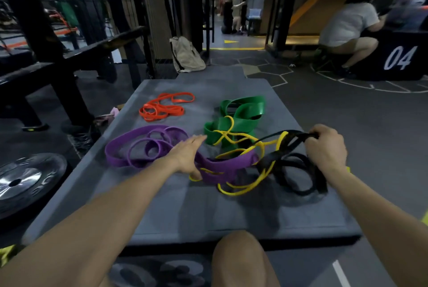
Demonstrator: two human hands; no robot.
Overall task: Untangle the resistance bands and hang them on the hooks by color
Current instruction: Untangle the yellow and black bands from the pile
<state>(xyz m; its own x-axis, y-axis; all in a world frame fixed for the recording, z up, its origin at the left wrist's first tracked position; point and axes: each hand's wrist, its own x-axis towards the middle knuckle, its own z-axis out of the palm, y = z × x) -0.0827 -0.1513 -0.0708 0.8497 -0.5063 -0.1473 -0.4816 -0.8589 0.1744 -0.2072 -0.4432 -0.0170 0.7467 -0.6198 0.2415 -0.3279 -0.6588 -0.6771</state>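
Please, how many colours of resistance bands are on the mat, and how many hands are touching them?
Band colours (bands per colour cannot be told, they are tangled):
orange bands: 1
green bands: 1
purple bands: 1
yellow bands: 1
black bands: 1
Total colours on the mat: 5
Hands touching bands: 2, left hand on purple, right hand gripping black.

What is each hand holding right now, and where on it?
The right hand grips the flat black rubber band by its raised far loops. The left hand holds nothing, fingers straight over the wide purple band.
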